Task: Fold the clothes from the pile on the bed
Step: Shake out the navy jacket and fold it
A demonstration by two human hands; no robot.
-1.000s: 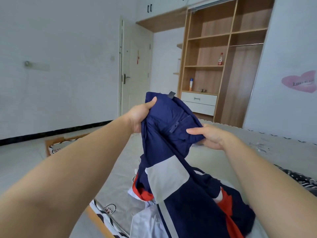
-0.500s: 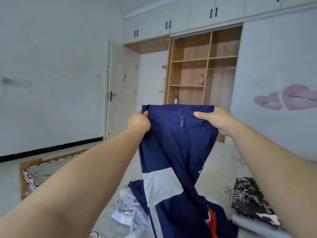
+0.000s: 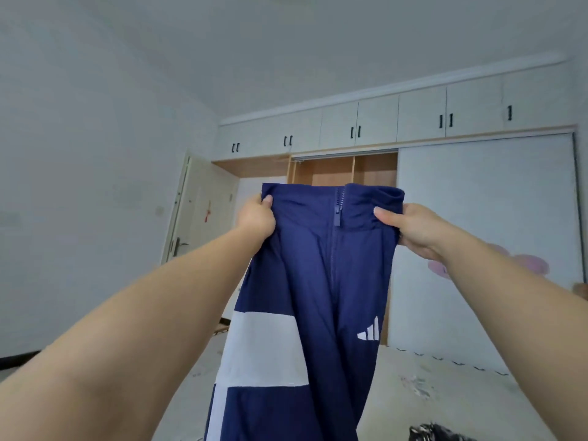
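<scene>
Head view: left hand (image 3: 257, 218) pinches the left end of the collar of the navy jacket (image 3: 311, 300), thumb on the front, fingers curled behind the cloth. Right hand (image 3: 413, 229) grips the right collar end the same way, thumb on the near face. Both hands are raised, level with each other, collar stretched flat between them. The jacket hangs straight down from the hands, long axis vertical, zipper (image 3: 337, 214) centred and closed, white panel low left, white three-stripe logo low right. Neither hand is nearer; the grip looks symmetric. The hem is cut off by the bottom edge, so can't tell if it touches the bed (image 3: 445, 393) below. Sleeves not visible. A dark patterned garment (image 3: 436, 432) shows at the bottom right, mostly cropped. Wardrobe (image 3: 477, 198) far behind.
</scene>
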